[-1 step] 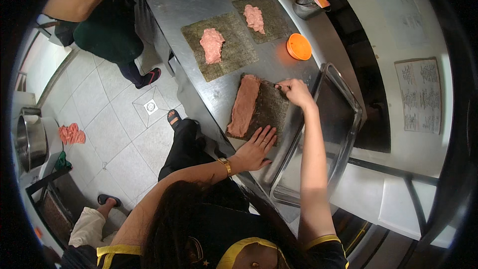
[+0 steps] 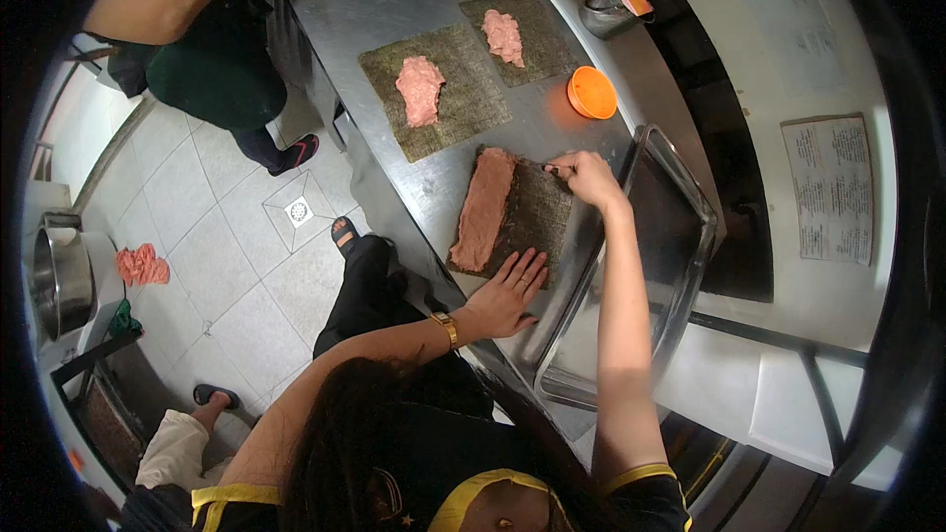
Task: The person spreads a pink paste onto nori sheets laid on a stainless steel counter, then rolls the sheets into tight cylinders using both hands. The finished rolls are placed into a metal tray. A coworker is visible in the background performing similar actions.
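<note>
A dark seaweed sheet (image 2: 537,217) lies on the steel counter (image 2: 365,10), with a long strip of pink paste (image 2: 483,209) along its left side. My left hand (image 2: 507,291) rests flat on the sheet's near corner, fingers spread. My right hand (image 2: 588,175) is at the sheet's far right corner with its fingers pinched closed there. Whether they also hold a thin utensil is unclear.
Further sheets with pink paste (image 2: 434,89) (image 2: 512,34) lie farther along the counter. An orange round lid (image 2: 591,94) sits beyond my right hand, and a steel tray (image 2: 690,207) lies to its right. Another person (image 2: 197,39) stands at upper left. A metal pot (image 2: 59,281) stands at floor level.
</note>
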{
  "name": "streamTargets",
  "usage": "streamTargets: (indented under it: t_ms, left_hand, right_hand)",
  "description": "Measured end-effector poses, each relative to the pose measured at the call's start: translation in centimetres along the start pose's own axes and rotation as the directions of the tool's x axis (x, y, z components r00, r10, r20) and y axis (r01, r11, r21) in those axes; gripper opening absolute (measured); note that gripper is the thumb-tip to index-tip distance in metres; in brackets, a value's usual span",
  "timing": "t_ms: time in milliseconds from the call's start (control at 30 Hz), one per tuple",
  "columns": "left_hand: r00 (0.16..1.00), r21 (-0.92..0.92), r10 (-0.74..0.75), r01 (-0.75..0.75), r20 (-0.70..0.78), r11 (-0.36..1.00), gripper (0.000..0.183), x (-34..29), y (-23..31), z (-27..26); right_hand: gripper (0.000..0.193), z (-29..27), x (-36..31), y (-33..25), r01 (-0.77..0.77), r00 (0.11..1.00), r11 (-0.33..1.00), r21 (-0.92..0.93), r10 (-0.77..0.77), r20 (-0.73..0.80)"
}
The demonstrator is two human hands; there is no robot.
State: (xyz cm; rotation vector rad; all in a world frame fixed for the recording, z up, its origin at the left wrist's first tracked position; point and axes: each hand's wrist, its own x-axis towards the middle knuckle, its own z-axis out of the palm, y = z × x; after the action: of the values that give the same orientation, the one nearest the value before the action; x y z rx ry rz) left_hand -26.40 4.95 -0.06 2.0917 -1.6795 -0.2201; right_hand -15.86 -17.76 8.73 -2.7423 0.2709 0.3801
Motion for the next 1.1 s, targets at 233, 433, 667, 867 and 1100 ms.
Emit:
streamTargets:
  t_ms: [233, 433, 667, 867, 1100]
  left_hand:
    - [1.0, -0.004, 0.011, -0.011, 0.025, 1.0, 0.079, 0.2, -0.6, 0.2]
    - [1.0, -0.02, 0.009, -0.009, 0.013, 1.0, 0.078, 0.2, -0.7, 0.4]
    - [1.0, -0.01, 0.014, -0.014, 0.011, 1.0, 0.078, 0.3, -0.6, 0.2]
    - [1.0, 0.002, 0.019, -0.019, -0.002, 1.0, 0.079, 0.2, -0.6, 0.5]
    - [1.0, 0.007, 0.019, -0.019, 0.012, 1.0, 0.08, 0.4, -0.8, 0.6]
  right_hand:
    - [0.03, -2.0, 4.4, -1.2, 0.132, 0.986, 0.967, -0.219, -0.106, 0.129]
    - [0.026, -3.1, 4.7, -3.5, 0.239, 0.969, 0.963, -0.128, -0.227, 0.101]
    - [0.025, -2.4, 2.4, -4.5, 0.116, 0.991, 0.929, -0.351, -0.13, -0.017]
    - [0.031, 1.2, -1.0, -5.1, 0.167, 0.974, 0.87, -0.464, -0.218, -0.059]
    - [0.033, -0.3, -3.2, -6.0, 0.067, 0.992, 0.973, -0.221, -0.089, -0.094]
